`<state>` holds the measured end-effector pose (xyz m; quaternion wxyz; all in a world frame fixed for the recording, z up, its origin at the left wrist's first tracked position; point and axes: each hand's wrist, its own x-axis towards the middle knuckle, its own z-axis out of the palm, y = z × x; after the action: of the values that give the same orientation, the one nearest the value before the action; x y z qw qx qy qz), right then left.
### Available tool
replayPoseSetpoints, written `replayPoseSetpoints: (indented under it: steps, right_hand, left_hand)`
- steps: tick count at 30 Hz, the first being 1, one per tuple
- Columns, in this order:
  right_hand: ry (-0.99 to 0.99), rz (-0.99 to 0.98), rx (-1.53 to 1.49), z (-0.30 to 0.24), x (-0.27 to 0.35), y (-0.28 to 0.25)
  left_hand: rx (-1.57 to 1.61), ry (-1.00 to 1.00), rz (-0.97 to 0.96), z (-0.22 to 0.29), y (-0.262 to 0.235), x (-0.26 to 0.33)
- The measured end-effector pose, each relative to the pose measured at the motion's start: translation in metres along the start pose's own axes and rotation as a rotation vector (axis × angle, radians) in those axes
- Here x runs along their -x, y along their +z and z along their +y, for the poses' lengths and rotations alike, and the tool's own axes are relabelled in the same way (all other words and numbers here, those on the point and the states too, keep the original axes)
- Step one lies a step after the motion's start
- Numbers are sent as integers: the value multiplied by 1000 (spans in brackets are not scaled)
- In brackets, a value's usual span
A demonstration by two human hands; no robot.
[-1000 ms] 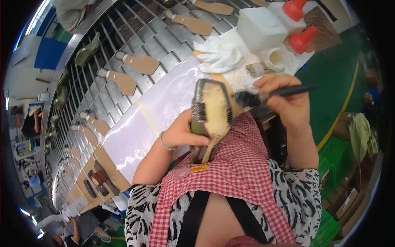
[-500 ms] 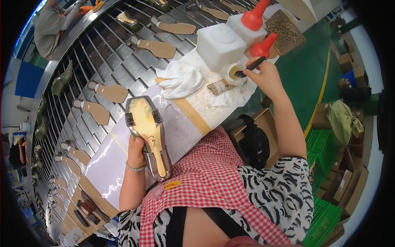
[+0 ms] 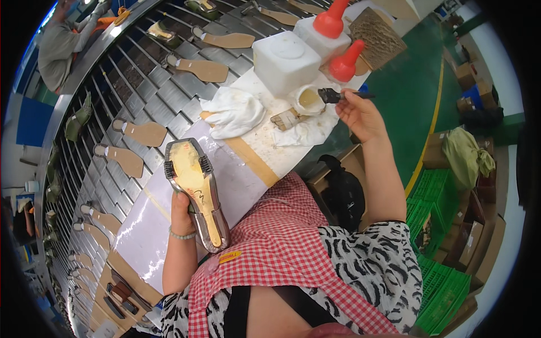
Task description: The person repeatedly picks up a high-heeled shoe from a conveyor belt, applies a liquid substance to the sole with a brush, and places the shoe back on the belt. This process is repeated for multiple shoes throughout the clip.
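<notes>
In my left hand is an unsoled shoe, bottom up, its pale yellow underside facing me and a dark upper around the rim. The fingers wrap behind it, mostly hidden. My right hand pinches the dark handle of a brush. The bristles are level with the mouth of a small white jar of yellowish liquid, just to its right. A second, worn flat brush lies beside the jar on a white cloth.
White plastic jugs and red-capped bottles stand behind the jar. A crumpled white cloth lies left of it. Tan insoles rest on the slatted metal conveyor. Green crates are at right; another person is far left.
My right hand has drawn the brush out of the jar to its right, and the bristles now show. My left hand still holds the shoe; the view has shifted slightly.
</notes>
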<state>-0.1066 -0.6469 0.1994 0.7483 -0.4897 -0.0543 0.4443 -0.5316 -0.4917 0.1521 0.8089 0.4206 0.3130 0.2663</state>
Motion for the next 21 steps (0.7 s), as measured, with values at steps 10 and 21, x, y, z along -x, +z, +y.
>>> replayPoseSetpoints:
  steps: [10,21]
  right_hand:
    - [182,131,-479,25,-17,-20]
    - [-155,-596,177,44,104,108]
  left_hand:
    - [345,-198,279,3,27,-3]
    - [230,-144,14,22,60,-12]
